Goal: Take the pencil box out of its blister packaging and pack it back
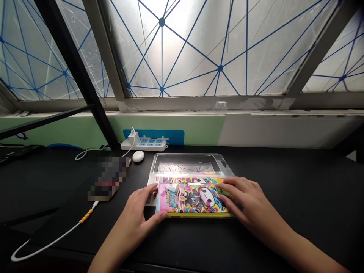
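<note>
Glossy pink-and-yellow cartoon-printed packaging (193, 199) sits closest on my feed, held flat between both hands. My left hand (133, 212) braces its left side, fingers slightly apart, thumb along the near edge. My right hand (250, 201) lies over its right end, fingers close together, apparently pressing down rather than clamping, perhaps to stop it sliding. Its far edge overlaps a clear moulded plastic tray (184, 163) on the matte black desk (298, 197). Farther off, a smooth white oval object (138, 156) sits just before a white power strip (143, 143) with a plugged-in white charger (133, 138), against the green wall (71, 129).
</note>
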Tool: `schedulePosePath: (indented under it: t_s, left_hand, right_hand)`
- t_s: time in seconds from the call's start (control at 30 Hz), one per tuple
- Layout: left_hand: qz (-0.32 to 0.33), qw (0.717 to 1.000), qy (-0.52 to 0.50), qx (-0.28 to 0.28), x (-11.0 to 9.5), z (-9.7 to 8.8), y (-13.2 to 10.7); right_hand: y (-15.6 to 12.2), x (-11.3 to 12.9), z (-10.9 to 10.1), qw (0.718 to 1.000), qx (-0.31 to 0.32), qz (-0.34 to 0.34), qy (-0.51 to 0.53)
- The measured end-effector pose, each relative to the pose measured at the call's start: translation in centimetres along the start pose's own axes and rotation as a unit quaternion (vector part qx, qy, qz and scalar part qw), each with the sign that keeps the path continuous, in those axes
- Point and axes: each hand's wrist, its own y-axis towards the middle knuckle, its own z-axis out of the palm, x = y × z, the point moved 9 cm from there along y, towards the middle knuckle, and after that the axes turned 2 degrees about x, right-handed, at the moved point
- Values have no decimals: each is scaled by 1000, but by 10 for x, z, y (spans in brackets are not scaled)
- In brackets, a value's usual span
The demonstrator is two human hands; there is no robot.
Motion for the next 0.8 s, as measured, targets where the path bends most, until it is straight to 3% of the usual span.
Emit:
schedulePosePath:
  t_s: [0.13, 0.27, 0.53, 0.8]
  left_hand:
    - [-7, 1000, -15, -3, 4, 0, 0]
    - [28, 1000, -9, -8, -1, -1, 0]
    - [128, 990, 54, 26, -12, 10, 1]
    - [147, 986, 73, 24, -20, 12, 1]
  right_hand:
    - [27, 37, 13, 997, 45, -55, -12]
    - [54, 61, 36, 995, 95, -36, -15]
    - [66, 67, 53, 995, 95, -10, -29]
    - [65, 68, 50, 998, 59, -19, -25]
